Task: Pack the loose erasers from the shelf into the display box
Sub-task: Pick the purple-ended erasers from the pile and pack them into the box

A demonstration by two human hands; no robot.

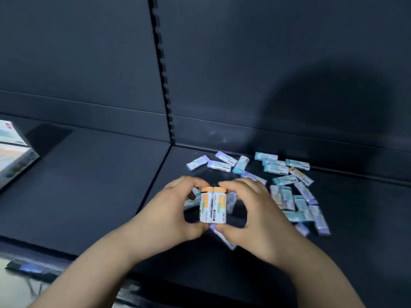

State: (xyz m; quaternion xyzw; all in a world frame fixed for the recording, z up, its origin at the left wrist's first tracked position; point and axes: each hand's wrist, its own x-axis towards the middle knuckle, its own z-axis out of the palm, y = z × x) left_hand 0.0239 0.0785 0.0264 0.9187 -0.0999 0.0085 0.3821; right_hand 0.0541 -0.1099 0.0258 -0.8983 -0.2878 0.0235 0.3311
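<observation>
Two orange-capped erasers (213,205) in white sleeves stand side by side, pinched between both hands above the dark shelf (93,185). My left hand (169,210) grips them from the left, my right hand (251,214) from the right, thumbs below and fingers on top. Several loose erasers (287,192) with teal, purple and orange ends lie scattered on the shelf to the right and behind. More erasers lie partly hidden under my hands. The display box (13,152) sits at the far left edge, cut off by the frame.
A slotted upright (164,85) divides the dark back panel. The shelf's front lip (66,254) runs below my forearms, with a price-tag strip (29,267) at lower left. A seam (155,178) splits the shelf into two boards.
</observation>
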